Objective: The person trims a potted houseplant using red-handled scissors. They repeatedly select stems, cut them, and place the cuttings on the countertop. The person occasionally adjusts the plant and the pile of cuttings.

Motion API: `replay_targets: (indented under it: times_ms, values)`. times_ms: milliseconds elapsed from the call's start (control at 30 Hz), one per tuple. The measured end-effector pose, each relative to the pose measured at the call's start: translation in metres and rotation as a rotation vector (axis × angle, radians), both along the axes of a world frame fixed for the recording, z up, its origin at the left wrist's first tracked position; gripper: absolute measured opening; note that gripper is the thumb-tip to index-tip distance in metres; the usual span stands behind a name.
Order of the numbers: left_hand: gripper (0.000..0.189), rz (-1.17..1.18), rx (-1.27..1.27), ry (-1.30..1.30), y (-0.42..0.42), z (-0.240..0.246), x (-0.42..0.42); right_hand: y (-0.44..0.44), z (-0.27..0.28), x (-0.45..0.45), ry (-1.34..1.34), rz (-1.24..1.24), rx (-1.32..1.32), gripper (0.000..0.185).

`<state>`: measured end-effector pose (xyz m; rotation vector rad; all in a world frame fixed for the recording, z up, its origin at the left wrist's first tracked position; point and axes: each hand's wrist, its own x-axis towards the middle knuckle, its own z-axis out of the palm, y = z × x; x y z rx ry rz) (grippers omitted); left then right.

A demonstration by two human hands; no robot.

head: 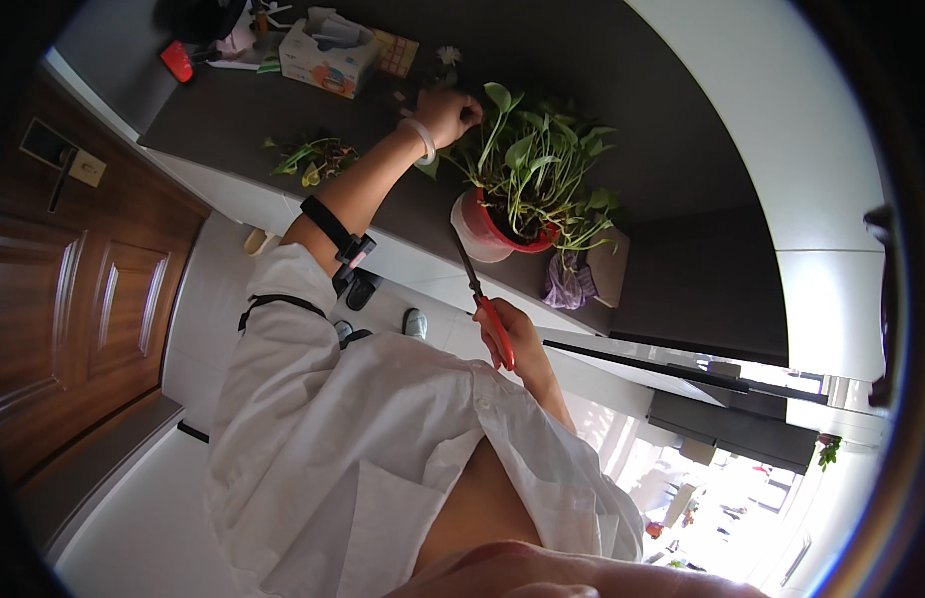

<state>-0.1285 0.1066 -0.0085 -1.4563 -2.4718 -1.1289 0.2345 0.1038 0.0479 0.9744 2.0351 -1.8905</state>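
Note:
My left hand (pixel 447 118), with a pale bracelet on its wrist, is at the left side of a leafy potted plant (pixel 533 153). Its fingers are curled; whether they hold a stem is hidden. The plant grows in a red pot (pixel 536 245) with a whitish outer part, standing on a dark shelf (pixel 418 213). In my right hand (pixel 526 336) are scissors with red handles (pixel 498 333), their dark blades pointing at the pot's lower left side and looking closed. Cut-looking stems and leaves (pixel 313 159), some yellow, lie on the shelf to the left of my left forearm.
A tissue box (pixel 329 58) and a red object (pixel 177 61) sit at the shelf's back left. Behind my left hand is a white flower (pixel 448 55). A purple striped cloth or bag (pixel 569 282) lies right of the pot. A brown panelled door (pixel 104 276) stands at the left.

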Motion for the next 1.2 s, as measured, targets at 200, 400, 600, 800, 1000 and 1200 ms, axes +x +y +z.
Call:
replay_targets:
  times_ms: [200,400,600,800,1000,1200]
  values:
    - [0.028,-0.095,-0.077,-0.072,0.014,-0.006,-0.002,-0.005,0.002,-0.011,-0.009,0.031,-0.016,0.025]
    - [0.022,-0.115,0.013,0.02,0.015,-0.003,-0.004,-0.012,0.001,-0.013,-0.006,0.018,-0.046,0.025]
    - [0.014,-0.193,0.47,0.112,-0.004,-0.006,0.0,-0.016,0.0,-0.011,0.006,0.041,0.04,0.028]
    - [0.016,-0.099,0.436,-0.08,-0.032,-0.015,0.012,-0.014,0.007,-0.011,0.066,-0.056,-0.125,0.031]
    - [0.016,-0.07,0.405,0.035,-0.047,-0.024,0.013,-0.012,0.017,-0.031,0.253,-0.037,-0.321,0.049]
    - [0.015,-0.085,0.505,-0.257,-0.052,-0.023,0.024,-0.015,0.026,-0.059,0.353,-0.023,-0.372,0.055]
